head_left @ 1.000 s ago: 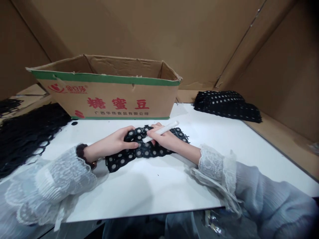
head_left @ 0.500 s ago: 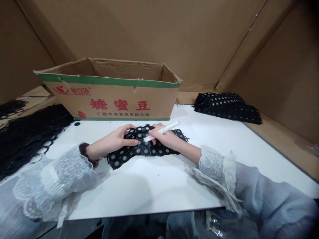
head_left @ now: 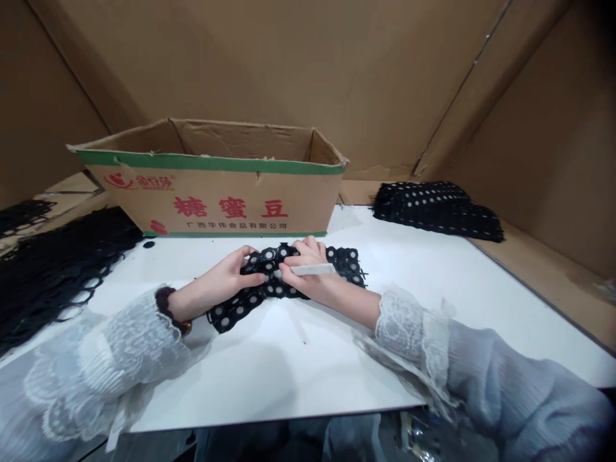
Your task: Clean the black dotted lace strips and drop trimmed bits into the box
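A black strip of joined rings with pale round centres (head_left: 239, 309) lies across the white table in front of me. My left hand (head_left: 235, 269) grips its left part, thumb on top and fingers at the far edge. Over the strip's middle, my right hand (head_left: 308, 266) is closed around a white pen-like stick (head_left: 317, 270). The stick's left end points down at the strip, near my left thumb. Whether its tip touches a ring is hard to see. My right hand covers part of the strip; its right end shows beyond the wrist.
An open cardboard box (head_left: 231, 205) with a green edge stands behind my hands. Black ring netting (head_left: 62, 269) is spread at the left. A folded black sheet with pale dots (head_left: 433, 208) lies at the back right. A small black disc (head_left: 149, 244) is near the box.
My right hand has turned, and the white stick has swung from a raised slant to lying nearly level. My left hand keeps its hold on the strip.
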The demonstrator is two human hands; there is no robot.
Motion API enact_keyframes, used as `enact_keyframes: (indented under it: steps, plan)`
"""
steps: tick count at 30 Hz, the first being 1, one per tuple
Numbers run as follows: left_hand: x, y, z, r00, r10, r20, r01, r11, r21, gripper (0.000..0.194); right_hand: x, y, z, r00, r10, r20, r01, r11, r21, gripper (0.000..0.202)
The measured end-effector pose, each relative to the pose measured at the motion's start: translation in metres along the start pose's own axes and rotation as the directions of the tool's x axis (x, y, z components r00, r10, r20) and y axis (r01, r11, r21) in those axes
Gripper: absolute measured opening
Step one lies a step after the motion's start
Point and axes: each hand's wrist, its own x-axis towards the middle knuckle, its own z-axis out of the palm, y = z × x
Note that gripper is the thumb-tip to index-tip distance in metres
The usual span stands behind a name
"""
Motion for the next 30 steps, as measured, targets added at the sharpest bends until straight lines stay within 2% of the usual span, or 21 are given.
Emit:
enact_keyframes:
  steps: [2, 4, 7, 9, 12, 15, 17, 19, 24, 26, 30]
  plan:
    - [0.001, -0.005, -0.001, 0.999, 0.051, 0.018, -0.052, 0.996, 0.078, 0.031, -0.001, 0.001, 0.000, 1.000, 0.016, -0.009, -0.016, 1.000, 0.011, 0.035]
    - [0.002, -0.011, -0.005, 0.988, 0.152, -0.022, -0.145, 0.968, 0.203, 0.039, -0.002, 0.001, 0.000, 0.999, 0.021, -0.041, -0.019, 0.999, 0.046, 0.031]
    - [0.004, -0.019, -0.014, 0.932, 0.355, -0.077, -0.302, 0.875, 0.379, 0.067, -0.003, 0.002, -0.002, 0.997, -0.002, -0.074, 0.010, 0.993, 0.118, 0.019]
    - [0.004, -0.022, -0.020, 0.889, 0.457, -0.012, -0.405, 0.799, 0.444, 0.074, -0.002, 0.002, -0.003, 0.996, 0.012, -0.090, 0.002, 0.987, 0.160, 0.014]
    - [0.002, -0.021, -0.022, 0.855, 0.495, 0.155, -0.502, 0.713, 0.489, 0.049, 0.001, 0.004, -0.005, 0.993, 0.088, -0.084, -0.060, 0.955, 0.292, 0.013]
    - [-0.002, -0.018, -0.017, 0.851, 0.472, 0.230, -0.517, 0.676, 0.524, 0.026, 0.002, 0.002, -0.008, 0.980, 0.199, -0.009, -0.160, 0.812, 0.561, 0.016]
    - [-0.003, -0.017, -0.012, 0.841, 0.489, 0.230, -0.523, 0.628, 0.576, 0.022, 0.002, -0.001, -0.008, 0.959, 0.282, 0.033, -0.230, 0.706, 0.670, 0.022]
    - [-0.004, -0.017, -0.007, 0.820, 0.529, 0.217, -0.529, 0.558, 0.639, 0.022, 0.001, -0.004, -0.008, 0.932, 0.353, 0.077, -0.302, 0.645, 0.702, 0.026]
    - [-0.004, -0.017, 0.001, 0.769, 0.610, 0.193, -0.526, 0.432, 0.732, 0.023, 0.000, -0.010, -0.005, 0.892, 0.435, 0.126, -0.387, 0.588, 0.710, 0.027]
    - [-0.004, -0.017, 0.002, 0.751, 0.637, 0.174, -0.527, 0.420, 0.739, 0.025, 0.001, -0.011, -0.005, 0.882, 0.451, 0.137, -0.406, 0.581, 0.705, 0.027]
    - [-0.005, -0.019, 0.003, 0.716, 0.687, 0.124, -0.569, 0.470, 0.675, 0.022, 0.001, -0.015, -0.004, 0.879, 0.462, 0.121, -0.409, 0.598, 0.689, 0.025]
